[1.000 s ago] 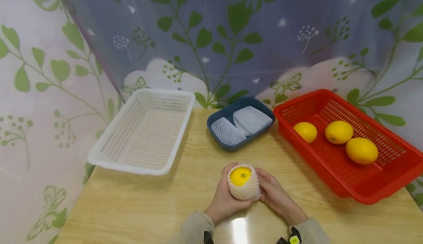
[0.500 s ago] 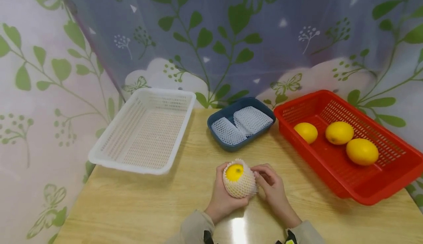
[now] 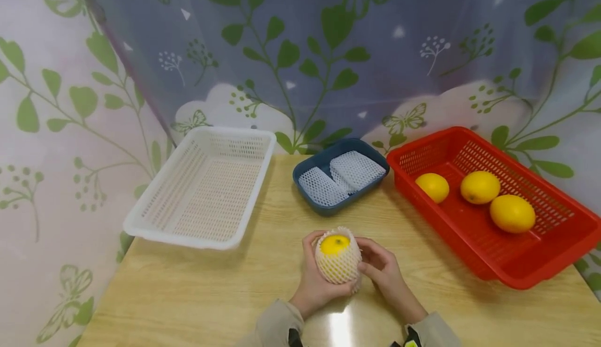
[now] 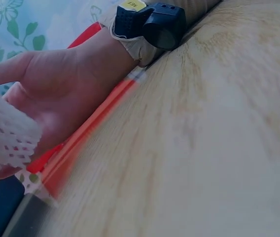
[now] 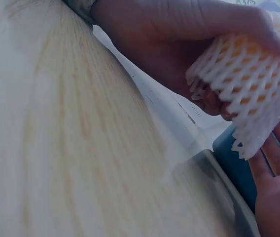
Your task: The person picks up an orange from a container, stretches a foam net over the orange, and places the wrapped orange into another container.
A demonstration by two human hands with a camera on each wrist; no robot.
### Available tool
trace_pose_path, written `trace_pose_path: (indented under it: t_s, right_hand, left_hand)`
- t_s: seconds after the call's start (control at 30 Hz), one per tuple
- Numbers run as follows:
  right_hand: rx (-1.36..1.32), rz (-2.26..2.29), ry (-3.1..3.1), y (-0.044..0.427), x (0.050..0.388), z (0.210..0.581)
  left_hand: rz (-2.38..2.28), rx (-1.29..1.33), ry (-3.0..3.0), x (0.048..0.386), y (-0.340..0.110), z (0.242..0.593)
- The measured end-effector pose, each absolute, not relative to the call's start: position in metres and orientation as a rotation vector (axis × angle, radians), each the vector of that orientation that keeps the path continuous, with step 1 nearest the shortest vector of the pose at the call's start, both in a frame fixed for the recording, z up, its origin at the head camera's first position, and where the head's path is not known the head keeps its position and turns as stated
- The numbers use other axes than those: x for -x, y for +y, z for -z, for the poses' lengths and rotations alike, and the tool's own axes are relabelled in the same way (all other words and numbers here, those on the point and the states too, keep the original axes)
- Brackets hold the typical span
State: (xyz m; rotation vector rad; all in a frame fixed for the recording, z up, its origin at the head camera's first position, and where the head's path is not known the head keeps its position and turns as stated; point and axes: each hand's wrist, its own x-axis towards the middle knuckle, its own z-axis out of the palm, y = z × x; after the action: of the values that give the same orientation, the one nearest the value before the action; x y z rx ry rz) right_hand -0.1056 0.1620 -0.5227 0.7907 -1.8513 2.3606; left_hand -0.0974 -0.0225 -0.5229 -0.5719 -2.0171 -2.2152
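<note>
Between my hands is a lemon (image 3: 335,244) in a white foam fruit net (image 3: 339,263), its yellow top bare at the net's upper opening. My left hand (image 3: 318,284) grips the netted lemon from the left, thumb across the near side. My right hand (image 3: 387,275) is at the net's right side, thumb and fingers on the foam. In the right wrist view the left thumb presses the foam net (image 5: 258,79), while straight fingers of the right hand (image 5: 278,182) touch its lower edge. The left wrist view shows the right hand's palm (image 4: 63,84) facing the net's flared edge.
A white plastic basket (image 3: 188,240) stands at the left. At the back middle is a dark blue tray (image 3: 324,210) with flat foam nets (image 3: 359,171). The red basket (image 3: 469,248) on the right holds several lemons (image 3: 512,214). All stand on a wooden table (image 3: 197,295).
My right fingers have shifted around the net's right side, with the thumb now nearer the front. The netted lemon has moved slightly left and tilted in my left hand. Baskets and tray stay put.
</note>
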Motion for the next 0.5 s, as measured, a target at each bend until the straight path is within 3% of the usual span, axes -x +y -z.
trace_pose_path:
  t_s: [0.5]
  right_hand:
    - [-0.796, -2.677, -1.676, 0.1589, 0.1085, 0.5148]
  left_hand:
    - [2.324, 0.604, -1.996, 0.1029, -0.0269, 0.5185]
